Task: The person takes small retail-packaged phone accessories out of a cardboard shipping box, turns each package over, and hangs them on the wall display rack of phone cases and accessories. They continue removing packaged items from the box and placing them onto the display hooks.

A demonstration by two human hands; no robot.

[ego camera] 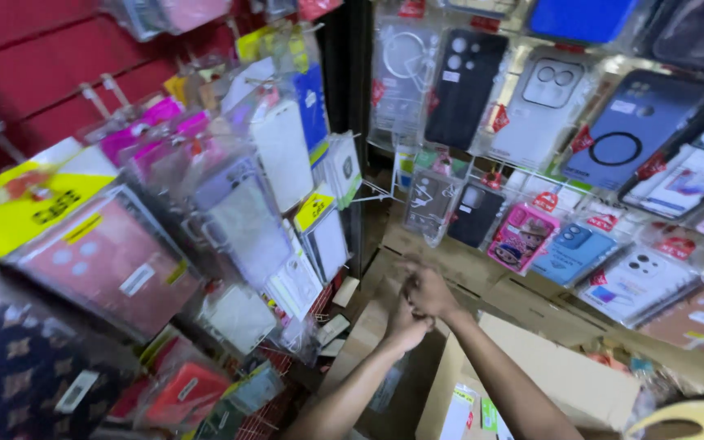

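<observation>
Nearest the lens, at the lower left and well left of both hands, hangs a dark patterned phone case in a clear plastic sleeve point(22, 371), and above it a dull red case in a clear packet point(107, 265) beside a yellow card label point(18, 216). The two hands meet low in the middle: the left hand point(407, 324) and the right hand point(429, 292) are pressed together, blurred, and whether they grip anything I cannot tell. Nothing seems taken off the hooks yet; that is only a judgement. Below the hands lie open brown cardboard boxes point(564, 379). Up and right of the hands hang a black multi-lens case point(464, 77), a navy ring-marked case point(633, 130), a pink cartoon case point(521, 236) and small red price tags point(544, 200).
</observation>
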